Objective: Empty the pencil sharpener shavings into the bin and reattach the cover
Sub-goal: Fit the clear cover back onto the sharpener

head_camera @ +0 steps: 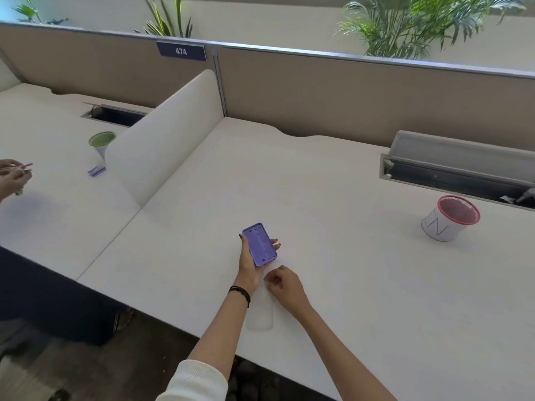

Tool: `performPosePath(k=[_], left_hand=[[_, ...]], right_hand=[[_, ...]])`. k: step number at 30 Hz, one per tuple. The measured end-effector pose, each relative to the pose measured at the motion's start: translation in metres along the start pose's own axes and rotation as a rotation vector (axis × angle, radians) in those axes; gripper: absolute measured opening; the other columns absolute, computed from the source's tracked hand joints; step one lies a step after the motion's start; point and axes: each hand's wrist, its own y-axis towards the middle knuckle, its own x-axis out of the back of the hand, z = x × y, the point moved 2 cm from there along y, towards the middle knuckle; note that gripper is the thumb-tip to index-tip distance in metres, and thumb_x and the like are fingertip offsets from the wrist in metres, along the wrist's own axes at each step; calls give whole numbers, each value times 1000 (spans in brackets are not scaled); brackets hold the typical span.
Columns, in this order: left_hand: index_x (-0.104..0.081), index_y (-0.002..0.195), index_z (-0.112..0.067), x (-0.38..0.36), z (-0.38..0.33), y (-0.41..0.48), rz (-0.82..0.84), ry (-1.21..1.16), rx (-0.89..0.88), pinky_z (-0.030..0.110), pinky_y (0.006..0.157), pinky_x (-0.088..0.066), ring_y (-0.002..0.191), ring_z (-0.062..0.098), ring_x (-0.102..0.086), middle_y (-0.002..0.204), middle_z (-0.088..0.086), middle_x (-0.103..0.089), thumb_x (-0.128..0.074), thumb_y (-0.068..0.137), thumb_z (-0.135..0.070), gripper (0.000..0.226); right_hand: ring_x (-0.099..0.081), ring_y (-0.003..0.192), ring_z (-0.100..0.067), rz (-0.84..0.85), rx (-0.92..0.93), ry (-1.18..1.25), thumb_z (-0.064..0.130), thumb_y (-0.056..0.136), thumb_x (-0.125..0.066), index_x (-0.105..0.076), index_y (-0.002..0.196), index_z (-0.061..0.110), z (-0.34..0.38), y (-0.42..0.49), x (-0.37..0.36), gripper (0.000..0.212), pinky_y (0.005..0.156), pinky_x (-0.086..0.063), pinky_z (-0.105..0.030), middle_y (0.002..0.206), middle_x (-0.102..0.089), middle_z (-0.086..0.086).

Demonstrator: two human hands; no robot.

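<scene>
1. Our left hand (249, 263) grips the flat purple plastic pencil sharpener (259, 243) by its edges, raised just above the white desk (333, 198).
2. Our right hand (285, 285), fingers curled, pinches the top end of a clear plastic cover (260, 316) lying flat on the desk.
3. Small white bin with a red mesh rim (447, 219) stands well off to the right; we cannot tell its contents.
4. Sharpener sits just ahead of the cover.

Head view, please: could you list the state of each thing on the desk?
Purple sharpener: held in left hand, cover off.
Clear cover: flat on desk, right hand touching it.
Red-rimmed bin: tilted, apart, far right.
Cable hatch: open.
</scene>
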Motion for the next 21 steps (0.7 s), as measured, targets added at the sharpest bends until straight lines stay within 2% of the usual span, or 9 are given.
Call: performPosePath(k=[4, 9, 12, 15, 17, 21], left_hand=[[-41, 139, -6, 11, 4, -1, -8, 4, 10, 39, 83, -50, 73, 19, -73, 80, 5, -76, -10, 96, -58, 74], [-40, 138, -6, 12, 3, -5, -22, -5, 19, 41, 87, -49, 81, 25, -67, 96, 15, -65, -10, 96, -57, 73], [-39, 139, -6, 14, 6, -6, -34, -5, 40, 40, 86, -50, 77, 25, -68, 94, 16, -67, -12, 96, -57, 72], [-40, 138, -4, 19, 11, -5, -50, -9, 42, 41, 84, -52, 71, 24, -71, 83, 13, -73, -14, 97, -56, 71], [-41, 137, -2, 18, 10, -5, -62, -4, 43, 40, 76, -57, 70, 25, -70, 87, 16, -68, -16, 98, -54, 70], [-44, 134, -4, 13, 8, -3, -72, 54, 80, 35, 64, -58, 69, 24, -62, 90, 16, -63, -22, 98, -51, 64]], right_hand=[[-53, 73, -17, -23, 7, -59, 3, 81, -57, -66, 80, 4, 0, 0, 2, 9, 65, -42, -21, 78, -53, 0], [-48, 72, -15, -42, 3, -91, 1, 82, -53, -63, 78, 2, -5, 3, 11, 11, 60, -35, -19, 79, -49, -1], [-48, 73, -17, -82, -22, -93, -2, 84, -51, -60, 78, 2, -14, 4, 24, 12, 63, -35, -23, 81, -49, -3], [-50, 73, -18, -214, -106, -9, -1, 86, -49, -55, 78, 10, -24, 3, 44, 15, 64, -35, -24, 80, -55, -2], [-56, 69, -20, -341, -204, 95, 2, 87, -49, -55, 80, 11, -29, 1, 61, 14, 61, -41, -28, 77, -61, -3], [-63, 58, -24, -628, -334, 448, 3, 89, -51, -58, 89, 5, -36, -5, 97, 8, 42, -54, -29, 79, -66, -15]])
